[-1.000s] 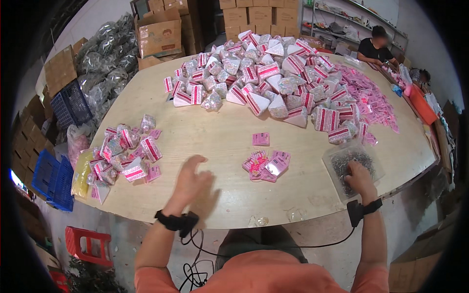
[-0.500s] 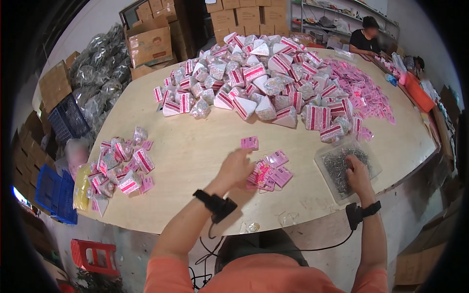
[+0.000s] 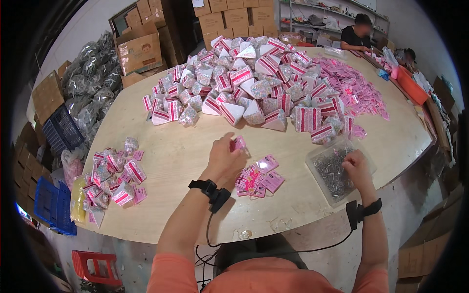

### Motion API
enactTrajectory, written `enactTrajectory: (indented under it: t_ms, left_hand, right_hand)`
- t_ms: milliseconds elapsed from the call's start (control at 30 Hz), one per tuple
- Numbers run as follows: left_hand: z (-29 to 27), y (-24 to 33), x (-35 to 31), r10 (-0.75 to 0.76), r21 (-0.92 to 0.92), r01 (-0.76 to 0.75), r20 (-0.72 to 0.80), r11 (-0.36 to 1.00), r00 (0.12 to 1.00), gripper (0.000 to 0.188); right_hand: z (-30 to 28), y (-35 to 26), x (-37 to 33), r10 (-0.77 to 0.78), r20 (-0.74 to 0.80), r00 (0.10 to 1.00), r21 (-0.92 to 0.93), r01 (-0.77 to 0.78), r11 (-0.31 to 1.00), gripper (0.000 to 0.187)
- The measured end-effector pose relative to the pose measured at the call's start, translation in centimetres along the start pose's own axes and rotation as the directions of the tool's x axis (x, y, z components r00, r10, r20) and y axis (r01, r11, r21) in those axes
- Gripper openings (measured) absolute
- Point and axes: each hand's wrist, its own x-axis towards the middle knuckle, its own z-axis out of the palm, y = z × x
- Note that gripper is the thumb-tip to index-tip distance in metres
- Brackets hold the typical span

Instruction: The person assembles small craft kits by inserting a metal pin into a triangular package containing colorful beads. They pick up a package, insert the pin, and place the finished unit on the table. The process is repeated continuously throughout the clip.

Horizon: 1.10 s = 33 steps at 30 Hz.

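My left hand point(image 3: 225, 158) holds a small pink card point(image 3: 238, 143) by its fingertips, just above the wooden table point(image 3: 185, 156). Right beside it lies a loose cluster of pink cards point(image 3: 259, 178). My right hand point(image 3: 355, 168) reaches into a clear plastic tray point(image 3: 316, 161) filled with small dark metal pieces, fingers bent down among them. Whether it holds any piece cannot be made out. Both wrists carry black bands with cables.
A large heap of pink-striped triangular packets point(image 3: 249, 88) fills the table's far half, with flat pink cards point(image 3: 354, 93) to its right. A smaller pile of packets point(image 3: 115, 173) lies at the left. Cardboard boxes point(image 3: 141, 49), blue crates point(image 3: 58, 132), a seated person point(image 3: 359, 36).
My left hand moved from the table's near edge forward and right to the pink cards and took up one card. My right hand stayed in the tray.
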Motion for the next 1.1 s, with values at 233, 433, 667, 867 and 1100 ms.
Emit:
enactTrajectory:
  t_ms: [233, 433, 667, 867, 1100]
  left_hand:
    - [-2.4, 1.1, -1.5, -0.286, -0.667, 0.263, 0.078, 0.697, 0.955, 0.046]
    - [-3.3, 2.1, -4.2, -0.237, -0.889, 0.372, 0.314, 0.267, 0.919, 0.041]
    - [-3.7, 3.7, -7.4, -0.135, -0.951, 0.294, 0.280, 0.099, 0.951, 0.052]
    - [-3.4, 3.9, -9.3, -0.081, -0.956, 0.293, 0.289, 0.035, 0.954, 0.060]
    - [-3.6, 4.2, -10.5, -0.105, -0.959, 0.264, 0.254, 0.098, 0.961, 0.057]
  right_hand:
    - [-0.7, -1.5, 0.3, 0.116, 0.034, 0.993, 0.105, -0.119, 0.987, 0.010]
    - [-1.0, -2.0, 0.0, 0.212, 0.159, 0.964, -0.012, -0.212, 0.977, 0.012]
    - [-1.4, -2.6, -0.4, 0.287, 0.175, 0.942, 0.108, -0.308, 0.945, 0.010]
    - [-0.2, -0.4, -0.7, 0.048, 0.044, 0.998, 0.009, -0.049, 0.999, 0.008]
    - [-0.9, -3.1, -0.4, 0.356, -0.026, 0.934, 0.158, -0.348, 0.924, 0.008]
